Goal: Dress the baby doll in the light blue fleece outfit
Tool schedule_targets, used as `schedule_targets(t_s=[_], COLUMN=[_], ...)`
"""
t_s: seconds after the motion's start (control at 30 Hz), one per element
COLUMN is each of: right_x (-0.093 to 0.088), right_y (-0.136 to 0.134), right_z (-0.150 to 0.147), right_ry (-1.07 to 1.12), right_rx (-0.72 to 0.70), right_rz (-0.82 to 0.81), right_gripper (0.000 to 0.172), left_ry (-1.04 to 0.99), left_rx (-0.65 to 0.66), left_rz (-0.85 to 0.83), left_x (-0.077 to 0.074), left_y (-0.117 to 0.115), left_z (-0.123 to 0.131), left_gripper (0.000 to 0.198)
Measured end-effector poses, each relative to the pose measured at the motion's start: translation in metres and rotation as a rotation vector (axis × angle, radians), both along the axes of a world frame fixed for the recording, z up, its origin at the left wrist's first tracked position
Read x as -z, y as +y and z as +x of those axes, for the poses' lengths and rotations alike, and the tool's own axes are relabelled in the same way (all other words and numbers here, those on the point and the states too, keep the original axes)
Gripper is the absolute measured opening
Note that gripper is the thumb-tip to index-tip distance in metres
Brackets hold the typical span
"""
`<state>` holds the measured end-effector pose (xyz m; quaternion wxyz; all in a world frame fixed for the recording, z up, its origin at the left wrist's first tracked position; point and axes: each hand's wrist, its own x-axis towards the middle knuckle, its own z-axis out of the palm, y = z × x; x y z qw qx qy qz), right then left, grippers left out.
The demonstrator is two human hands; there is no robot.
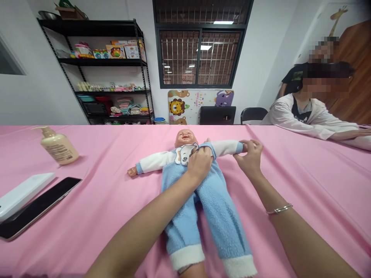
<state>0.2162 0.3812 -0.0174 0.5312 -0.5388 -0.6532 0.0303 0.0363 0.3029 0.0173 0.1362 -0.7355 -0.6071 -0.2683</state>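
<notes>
Pink cloth covers the bench, and behind it a black metal shelf holds toys and folded baby items against a white wall. To its right are a barred window and, below that, an animal-print foam mat beside a black screen and a black chair. At the far right, 2 people are beside the bench: a co-worker in a white cardigan rests both forearms on it, and another person in a black top is behind.

Mid-bench, a baby doll lies on its back, head toward the far edge and arms spread sideways. It wears a blue fleece romper with white sleeves and a white bib. The left hand is on the doll's chest, its fingers drawn narrow and pinching the fleece at the neckline. The right hand, with a silver bangle on its wrist, is at the end of the doll's outstretched arm, its fingers closed around the blue sleeve cuff.

Left of the doll, a cream pump bottle lies on its side, and nearer the edge a flat white case sits just beside a black tablet.
</notes>
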Motion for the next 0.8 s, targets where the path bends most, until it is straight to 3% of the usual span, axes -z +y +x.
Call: schedule_targets(t_s=[0.1, 0.2, 0.3, 0.4, 0.5, 0.6, 0.8], right_x=[-0.015, -0.023, -0.021, -0.015, -0.014, -0.015, -0.01], right_y=[-0.012, -0.027, -0.038, -0.042, -0.045, -0.047, -0.04], right_z=[-0.013, -0.029, -0.045, -0.056, -0.059, -0.058, -0.057], right_ry=[0.436, 0.527, 0.319, 0.18, 0.213, 0.245, 0.524], right_rx=[-0.342, -0.546, -0.589, -0.671, -0.752, -0.842, -0.832], right_rz=[-0.06, -0.04, -0.002, -0.044, -0.099, -0.202, -0.359], right_gripper=[0.074, 0.079, 0.066, 0.046, 0.046, 0.045, 0.041], left_ry=[0.071, 0.149, 0.215, 0.201, 0.154, 0.185, 0.183], left_rx=[-0.025, -0.007, 0.076, 0.102, 0.083, 0.071, 0.069], left_rz=[0.055, 0.172, 0.287, 0.295, 0.206, 0.004, -0.167], left_x=[0.001, 0.003, 0.004, 0.004, -0.002, -0.014, -0.026], left_y=[-0.002, -0.003, -0.002, -0.002, -0.004, -0.01, -0.011], left_z=[0.003, 0.002, 0.001, 0.0, -0.001, -0.002, -0.006], left_gripper=[0.045, 0.043, 0.043, 0.044, 0.039, 0.026, 0.02])
